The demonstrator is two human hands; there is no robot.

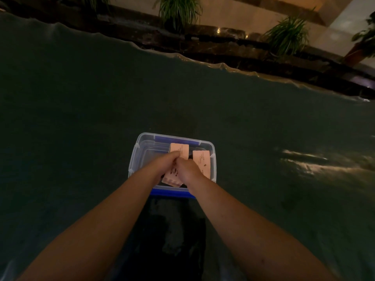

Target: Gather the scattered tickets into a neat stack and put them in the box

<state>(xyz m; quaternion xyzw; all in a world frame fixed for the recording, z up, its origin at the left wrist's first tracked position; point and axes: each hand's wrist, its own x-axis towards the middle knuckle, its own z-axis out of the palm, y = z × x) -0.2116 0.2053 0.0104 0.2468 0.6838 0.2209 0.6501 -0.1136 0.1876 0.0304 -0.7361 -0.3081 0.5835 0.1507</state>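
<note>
Dark table (81,118): tickets (179,150) in box (135,157)

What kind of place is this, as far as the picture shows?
Probably a dim indoor lobby or hall. A table under dark green cloth stands before a dark polished stone ledge with potted plants. Both hands work over a clear plastic box.
</note>
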